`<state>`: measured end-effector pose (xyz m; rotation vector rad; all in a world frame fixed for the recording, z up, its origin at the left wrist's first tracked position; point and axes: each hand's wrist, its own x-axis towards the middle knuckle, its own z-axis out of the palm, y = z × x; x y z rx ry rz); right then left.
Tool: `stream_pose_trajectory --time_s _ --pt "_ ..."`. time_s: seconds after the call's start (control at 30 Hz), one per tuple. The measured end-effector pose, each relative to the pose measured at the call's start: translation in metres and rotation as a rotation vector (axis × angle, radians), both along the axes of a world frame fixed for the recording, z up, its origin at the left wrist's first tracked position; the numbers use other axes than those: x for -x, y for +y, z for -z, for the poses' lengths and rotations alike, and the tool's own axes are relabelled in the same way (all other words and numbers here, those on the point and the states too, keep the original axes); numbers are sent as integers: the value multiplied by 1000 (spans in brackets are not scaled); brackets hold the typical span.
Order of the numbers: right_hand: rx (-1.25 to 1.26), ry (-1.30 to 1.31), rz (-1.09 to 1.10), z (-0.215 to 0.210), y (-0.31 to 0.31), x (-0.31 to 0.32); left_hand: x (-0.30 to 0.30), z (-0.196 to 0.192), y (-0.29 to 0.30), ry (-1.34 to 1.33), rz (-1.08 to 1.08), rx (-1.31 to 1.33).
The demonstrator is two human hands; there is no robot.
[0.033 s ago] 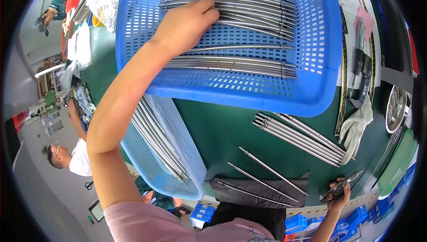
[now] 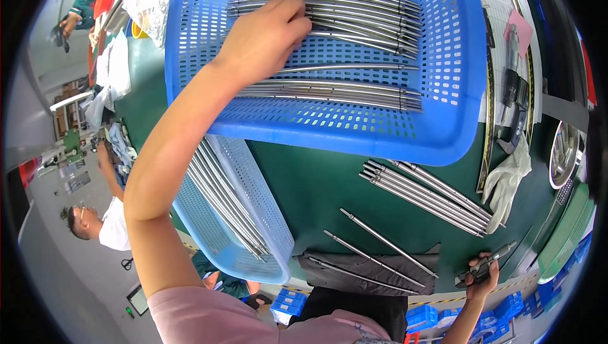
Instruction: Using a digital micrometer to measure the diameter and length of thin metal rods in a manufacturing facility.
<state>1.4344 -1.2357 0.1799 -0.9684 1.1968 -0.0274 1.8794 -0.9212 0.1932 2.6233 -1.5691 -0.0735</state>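
Left hand [image 2: 266, 37]: shifted slightly, fingers curled over slender steel rods [image 2: 361, 12] in blue perforated basket [image 2: 354, 142]; grip unclear. Right hand [image 2: 484, 281]: closed around micrometer [image 2: 502, 251]. Laid out on bench [image 2: 310, 186]: several rods [image 2: 423, 203]; most remain basketed.

Slender, silver metal rods [image 2: 361, 13] are lying grouped—blue perforated plastic basket [image 2: 329, 143]
A grey metal micrometer [image 2: 484, 270] is slanting—right hand [image 2: 485, 286].
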Motion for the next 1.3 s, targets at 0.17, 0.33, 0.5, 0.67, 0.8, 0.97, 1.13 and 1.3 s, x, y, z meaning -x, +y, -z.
stream_pose_trajectory --time_s 0.17,0.33,0.5,0.67,0.8,0.97,1.13,1.3 --pt "-22 1 6 0 -4 2 14 -8 -3 503 -7 -67" --pt "-9 -4 -27 -2 3 -4 7 -6 5 589 11 -151" --pt "4 10 -8 -1 1 -1 3 -8 -8 619 37 -363" --pt "14 7 21 1 1 1 4 -6 -6 479 154 -343" --pt "12 -13 4 1 0 0 5 -1 -4 358 50 -214" --pt "17 -5 -5 0 2 -1 5 -3 -5 208 -28 -86" --pt "10 15 23 0 1 0 10 -9 -6 163 121 -116" --pt "13 6 7 0 1 -2 17 -12 1 559 -9 -64"
